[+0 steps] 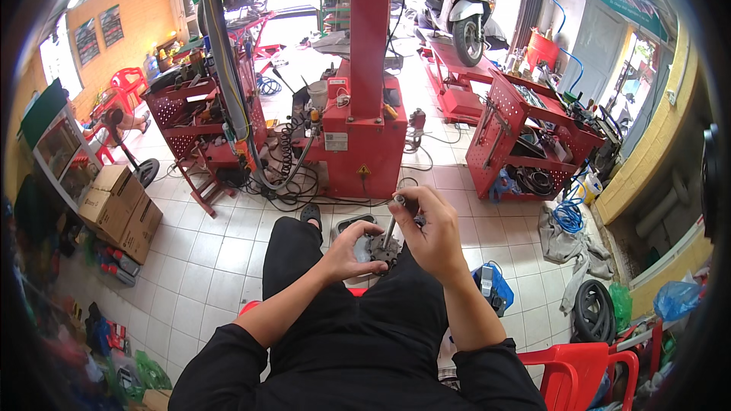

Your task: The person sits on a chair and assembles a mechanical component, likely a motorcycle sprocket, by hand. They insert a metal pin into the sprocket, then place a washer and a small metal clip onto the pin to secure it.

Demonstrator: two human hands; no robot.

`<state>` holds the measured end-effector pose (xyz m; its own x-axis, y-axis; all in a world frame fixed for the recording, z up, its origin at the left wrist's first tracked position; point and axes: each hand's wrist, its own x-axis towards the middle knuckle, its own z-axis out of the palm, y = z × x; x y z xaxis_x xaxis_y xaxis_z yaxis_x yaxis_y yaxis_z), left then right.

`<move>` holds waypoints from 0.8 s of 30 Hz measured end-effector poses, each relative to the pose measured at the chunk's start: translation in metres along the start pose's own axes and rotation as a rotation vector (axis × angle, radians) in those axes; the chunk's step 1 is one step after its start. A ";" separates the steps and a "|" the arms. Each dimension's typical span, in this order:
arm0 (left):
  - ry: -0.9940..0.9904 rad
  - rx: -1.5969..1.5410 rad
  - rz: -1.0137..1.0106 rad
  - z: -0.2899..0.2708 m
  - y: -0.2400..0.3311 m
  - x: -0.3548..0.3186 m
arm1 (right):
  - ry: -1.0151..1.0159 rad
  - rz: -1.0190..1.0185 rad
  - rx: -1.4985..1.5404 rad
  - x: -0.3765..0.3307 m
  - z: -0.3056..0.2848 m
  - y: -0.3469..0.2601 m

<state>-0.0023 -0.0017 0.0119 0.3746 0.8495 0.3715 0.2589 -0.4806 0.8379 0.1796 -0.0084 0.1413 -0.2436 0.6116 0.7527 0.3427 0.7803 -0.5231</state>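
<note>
Between my knees, my left hand (352,253) curls its thumb and fingers round the side of a grey metal machine part (384,251) with an uneven outline. My right hand (432,232) pinches the upper end of a slim, shiny metal rod-shaped tool (391,230). The rod stands nearly upright, slightly tilted, its lower end at the part. Whether it sits in a hole or on a fastener is too small to tell. Just beyond my hands, a dark-rimmed tray (355,221) lies on the floor, partly hidden by them.
A red lift column (365,144) stands ahead, with cables and hoses at its base. Red tool carts (525,137) flank it. A scooter (464,7) rests on a red lift ramp. Cardboard boxes (118,213) are at left; a blue container (495,289) and red plastic chair (575,373) at right.
</note>
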 end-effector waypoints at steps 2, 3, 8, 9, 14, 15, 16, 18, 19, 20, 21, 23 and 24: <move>0.008 -0.009 0.002 0.000 0.000 -0.001 | 0.014 -0.001 -0.006 0.001 0.000 0.000; 0.019 -0.024 0.024 0.000 -0.001 -0.001 | 0.014 -0.002 -0.010 0.001 0.000 0.000; 0.008 -0.029 0.089 -0.004 -0.003 0.000 | 0.009 -0.003 -0.005 0.001 0.000 0.002; -0.005 -0.013 0.091 -0.005 -0.004 0.000 | 0.008 -0.001 -0.009 0.001 0.000 0.002; -0.043 -0.004 0.071 -0.005 -0.005 0.000 | 0.006 0.002 -0.012 0.002 -0.001 0.002; -0.046 -0.008 0.062 -0.005 0.001 0.000 | 0.005 0.006 -0.003 0.001 -0.001 0.002; -0.050 -0.012 0.053 -0.005 0.004 0.000 | 0.005 0.011 0.007 0.001 -0.001 0.003; -0.058 -0.017 0.075 -0.006 0.004 0.000 | 0.006 0.012 0.014 0.001 -0.001 0.004; -0.062 -0.019 0.086 -0.006 0.004 0.000 | 0.007 0.008 0.012 0.001 -0.001 0.004; -0.065 -0.023 0.091 -0.007 0.002 0.000 | 0.009 0.005 0.010 0.001 -0.002 0.004; -0.067 -0.027 0.092 -0.007 -0.004 0.000 | 0.010 0.008 0.006 0.001 -0.001 0.004; -0.065 -0.013 0.099 -0.008 -0.012 0.000 | 0.010 0.016 -0.002 0.002 -0.001 0.003; -0.064 0.003 0.106 -0.008 -0.014 0.001 | 0.013 0.018 0.001 0.002 -0.001 0.003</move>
<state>-0.0133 0.0072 0.0040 0.4557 0.7786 0.4315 0.2175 -0.5674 0.7942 0.1808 -0.0050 0.1420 -0.2257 0.6239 0.7482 0.3458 0.7693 -0.5372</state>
